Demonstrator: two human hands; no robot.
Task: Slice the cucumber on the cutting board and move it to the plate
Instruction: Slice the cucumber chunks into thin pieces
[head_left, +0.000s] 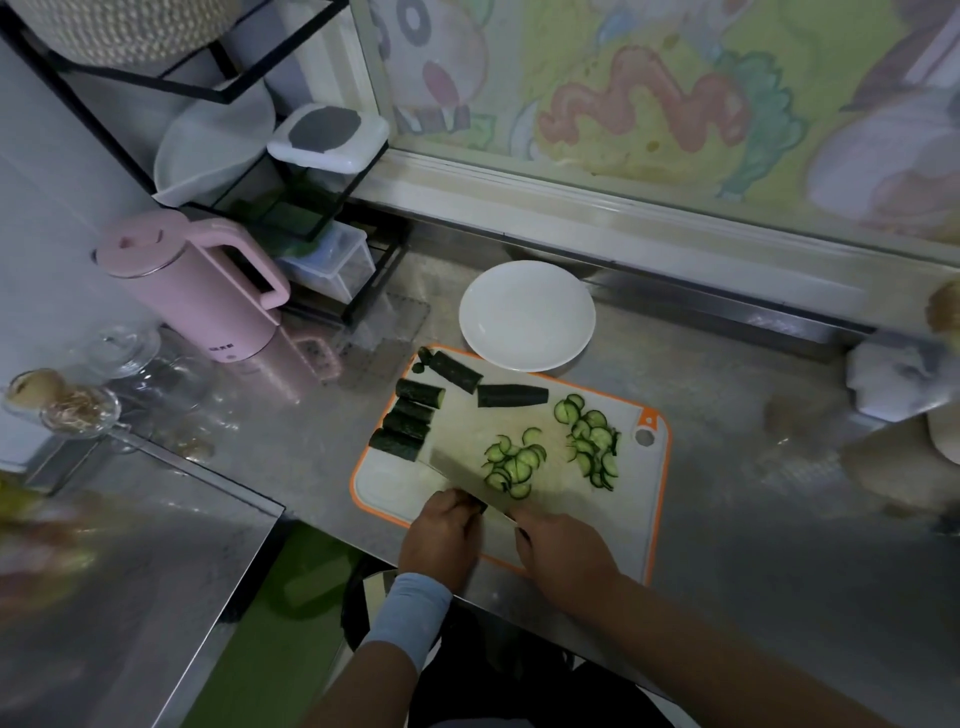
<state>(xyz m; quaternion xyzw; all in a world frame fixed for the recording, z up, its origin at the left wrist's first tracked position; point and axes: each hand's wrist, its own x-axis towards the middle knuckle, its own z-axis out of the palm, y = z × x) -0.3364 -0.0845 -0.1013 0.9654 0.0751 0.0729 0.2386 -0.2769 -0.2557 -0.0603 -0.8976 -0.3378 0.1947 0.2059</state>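
Right hand gripping knife, cucumber chunks diagonal

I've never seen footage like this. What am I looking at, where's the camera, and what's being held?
No machine: a person works with bare hands, filmed by one camera on their head, looking down. On the steel counter lies an orange-rimmed cutting board with dark cucumber chunks and two heaps of thin slices. The white plate at its far edge holds nothing. The right hand grips a knife; the left hand sits by its blade, and whether it holds anything is hidden.
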